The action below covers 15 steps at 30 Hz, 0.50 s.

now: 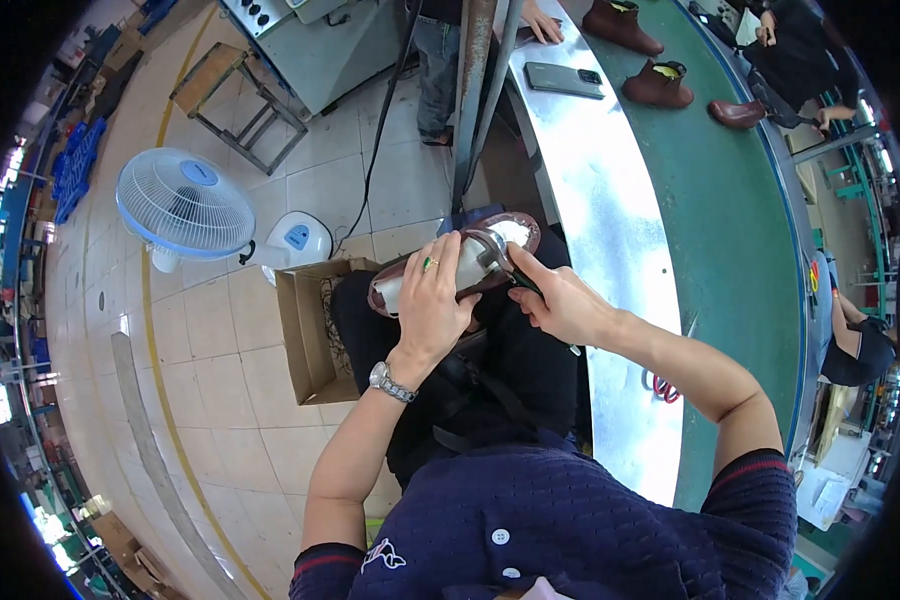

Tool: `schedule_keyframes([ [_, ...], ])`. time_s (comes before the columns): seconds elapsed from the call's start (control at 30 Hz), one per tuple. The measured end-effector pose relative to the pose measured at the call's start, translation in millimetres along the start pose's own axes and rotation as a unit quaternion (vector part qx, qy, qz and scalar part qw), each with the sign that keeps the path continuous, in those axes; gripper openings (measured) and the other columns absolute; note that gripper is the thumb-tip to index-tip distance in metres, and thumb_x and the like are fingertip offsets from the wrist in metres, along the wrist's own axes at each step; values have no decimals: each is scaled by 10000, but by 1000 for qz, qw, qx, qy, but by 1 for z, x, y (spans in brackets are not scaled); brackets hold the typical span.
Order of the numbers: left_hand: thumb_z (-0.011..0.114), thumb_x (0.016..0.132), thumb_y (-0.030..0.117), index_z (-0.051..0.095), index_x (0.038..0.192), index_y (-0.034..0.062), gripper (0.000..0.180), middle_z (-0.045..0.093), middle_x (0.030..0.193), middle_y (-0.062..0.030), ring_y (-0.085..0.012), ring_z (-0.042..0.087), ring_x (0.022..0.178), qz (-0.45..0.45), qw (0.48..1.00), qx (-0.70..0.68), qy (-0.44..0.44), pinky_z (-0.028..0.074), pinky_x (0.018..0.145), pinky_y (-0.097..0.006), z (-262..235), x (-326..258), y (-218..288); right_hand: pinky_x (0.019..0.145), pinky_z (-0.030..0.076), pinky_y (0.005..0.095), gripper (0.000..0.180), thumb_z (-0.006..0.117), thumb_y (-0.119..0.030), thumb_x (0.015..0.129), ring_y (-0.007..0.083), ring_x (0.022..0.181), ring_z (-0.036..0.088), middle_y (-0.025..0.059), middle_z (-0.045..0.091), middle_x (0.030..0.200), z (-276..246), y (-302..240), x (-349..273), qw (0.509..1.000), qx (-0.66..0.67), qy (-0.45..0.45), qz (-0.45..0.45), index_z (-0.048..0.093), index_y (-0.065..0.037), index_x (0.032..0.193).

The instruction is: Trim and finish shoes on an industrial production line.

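Note:
A brown shoe rests over my lap, its pale underside turned up and its brown edge showing around it. My left hand is closed over the near left part of the shoe, a ring and a wristwatch on that arm. In my right hand is a slim dark-handled tool, held against the shoe's middle. The fingers hide most of the tool, and its working end cannot be made out clearly.
On my right runs a metal bench edge beside a green conveyor belt carrying brown boots. A phone and red-handled scissors lie there. Left are an open carton, a fan and a stool.

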<state>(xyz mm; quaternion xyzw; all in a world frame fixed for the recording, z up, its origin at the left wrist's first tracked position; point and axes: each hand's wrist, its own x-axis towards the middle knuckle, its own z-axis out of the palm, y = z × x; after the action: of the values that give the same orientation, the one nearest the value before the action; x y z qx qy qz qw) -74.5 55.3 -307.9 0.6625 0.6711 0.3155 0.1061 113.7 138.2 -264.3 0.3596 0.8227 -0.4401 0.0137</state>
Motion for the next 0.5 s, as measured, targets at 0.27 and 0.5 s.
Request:
schedule_keyframes([
  [0.27, 785, 660, 137, 460, 1334, -59, 774, 545, 1294, -221, -355, 507, 1216, 61, 997, 46, 22, 387, 1051, -419, 8, -10, -13, 609, 520, 411, 571, 539, -90, 937, 330, 563, 634, 168, 627, 636, -16, 4, 1, 992, -113, -13, -54, 289, -25, 1446],
  [0.5, 698, 782, 250, 438, 1337, -95, 703, 506, 1296, -279, -395, 495, 1208, 118, 981, 148, 31, 378, 1052, -450, 14, -13, -28, 608, 493, 458, 587, 571, -119, 918, 390, 613, 632, 198, 615, 648, -58, -53, 12, 974, -197, 17, -110, 311, -89, 1443],
])
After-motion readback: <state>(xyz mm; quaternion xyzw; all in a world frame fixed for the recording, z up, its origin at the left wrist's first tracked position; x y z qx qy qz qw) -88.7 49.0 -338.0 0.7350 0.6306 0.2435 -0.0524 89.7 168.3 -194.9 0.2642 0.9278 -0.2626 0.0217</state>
